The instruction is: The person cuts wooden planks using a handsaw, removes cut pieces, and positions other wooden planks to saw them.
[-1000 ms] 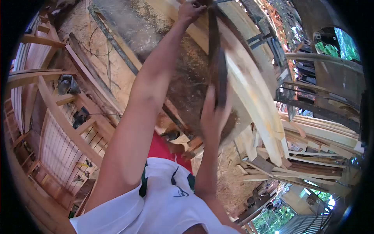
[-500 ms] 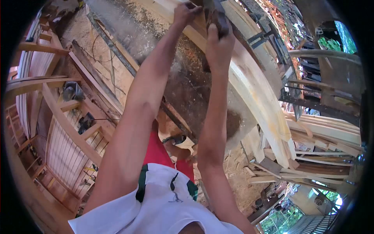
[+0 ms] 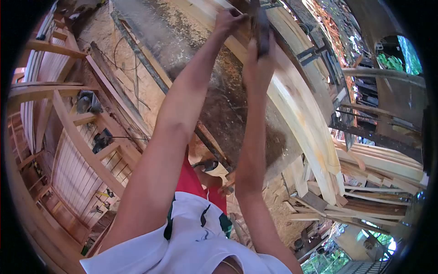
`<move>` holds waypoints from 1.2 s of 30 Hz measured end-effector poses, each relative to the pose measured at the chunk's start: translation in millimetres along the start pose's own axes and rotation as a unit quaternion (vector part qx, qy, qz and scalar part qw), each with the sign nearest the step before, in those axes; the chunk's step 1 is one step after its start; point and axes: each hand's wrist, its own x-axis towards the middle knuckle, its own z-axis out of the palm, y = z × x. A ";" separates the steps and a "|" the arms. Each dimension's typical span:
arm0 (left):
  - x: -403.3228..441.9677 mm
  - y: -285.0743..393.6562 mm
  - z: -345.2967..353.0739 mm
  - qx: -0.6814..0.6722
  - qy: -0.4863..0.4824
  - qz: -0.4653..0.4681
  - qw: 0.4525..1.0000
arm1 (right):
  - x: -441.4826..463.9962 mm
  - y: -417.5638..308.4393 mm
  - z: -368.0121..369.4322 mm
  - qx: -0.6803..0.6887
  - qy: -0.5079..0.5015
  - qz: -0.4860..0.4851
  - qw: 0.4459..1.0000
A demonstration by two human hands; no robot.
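Note:
A long, curved pale timber (image 3: 299,107) lies across the dusty dark work table (image 3: 223,86). My right hand (image 3: 258,61) is wrapped round a dark block-shaped tool (image 3: 261,32), which looks like a hand plane, over the timber's upper part. Motion blurs this hand, and the tool's far end runs out at the top edge of the view. Left of the tool, my left hand (image 3: 229,20) is closed, with fingers curled and thumb pointing right, at the timber's near side. What it pinches, if anything, is too small to make out.
Sawdust and shavings (image 3: 182,23) cover parts of the table and ground. At left stands a curved wooden frame (image 3: 75,132) with ribs. Stacked boards (image 3: 383,160) lie at right. A metal clamp (image 3: 306,52) sits beyond the timber. Below the table a foot (image 3: 207,165) shows.
The view has swung slightly, so much of the scene sits farther right. My right hand and the dark tool have shifted a little along the timber and are now blurred. My left hand stays closed.

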 end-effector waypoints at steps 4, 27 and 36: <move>-1.7 -20.1 9.0 0.014 0.025 0.013 0.999 | -28.9 -11.0 -33.9 0.027 -0.058 0.116 0.991; -2.4 2.8 -2.8 -0.051 -0.037 -0.038 0.997 | -246.4 -126.0 -164.3 0.043 -0.044 0.274 0.960; 18.9 -27.3 16.3 0.019 0.006 0.028 0.999 | 17.5 5.7 7.9 0.047 0.013 -0.024 0.999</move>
